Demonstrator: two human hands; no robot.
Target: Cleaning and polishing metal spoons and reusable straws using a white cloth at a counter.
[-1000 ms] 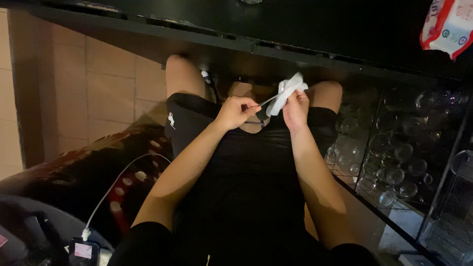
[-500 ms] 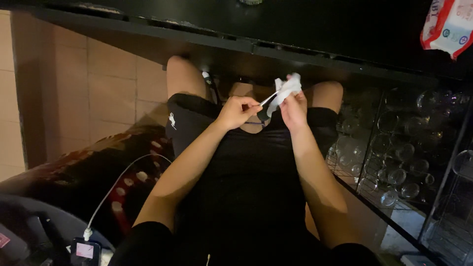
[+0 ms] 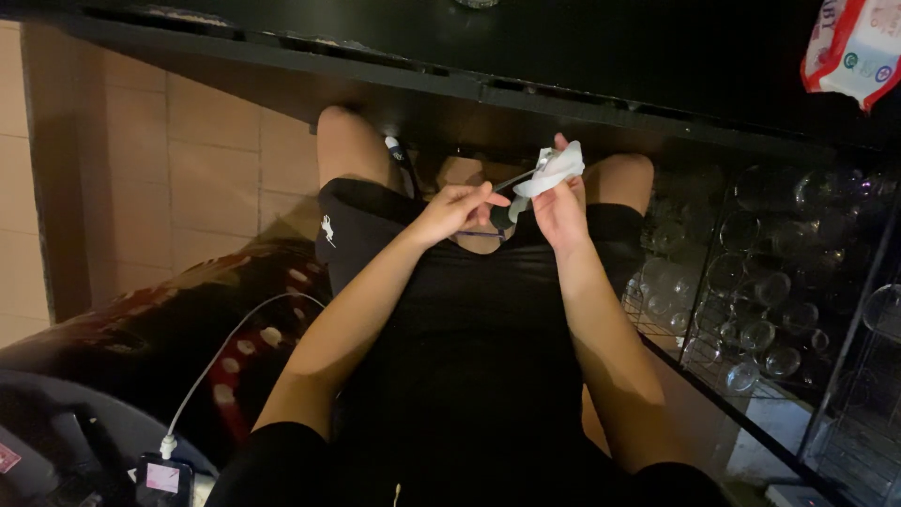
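- right now the person sits with both hands raised over the lap, just under the edge of the dark table (image 3: 582,66).
- the left hand (image 3: 460,208) is closed in a pinch on the handle end of a thin metal utensil (image 3: 514,180), a spoon or the like; its far end is hidden.
- the right hand (image 3: 561,208) grips a white wipe (image 3: 554,171), bunched around the utensil's tip, just below the table edge.
- to my eye the step is wiping the metal clean: best keep the left pinch steady, wrap the wipe fully round the tip, and draw along its length, not dab.
- a small dark thing sits between the hands; i cannot tell what it is.
- left of the table's underside, tan floor tiles (image 3: 188,160) show, and nearer the person a dark cushion with pale spots (image 3: 235,329).
- a white cable (image 3: 221,352) runs over that cushion down to a small device (image 3: 161,479) in the bottom corner.
- right of the lap, below the table, a wire rack of clear glasses (image 3: 751,291) stands close to the right elbow; a careless swing could knock it.
- on the table's far right corner lies a red and white soft packet (image 3: 854,42), well apart from the hands.
- the table edge hangs low above the hands, leaving little room to lift.
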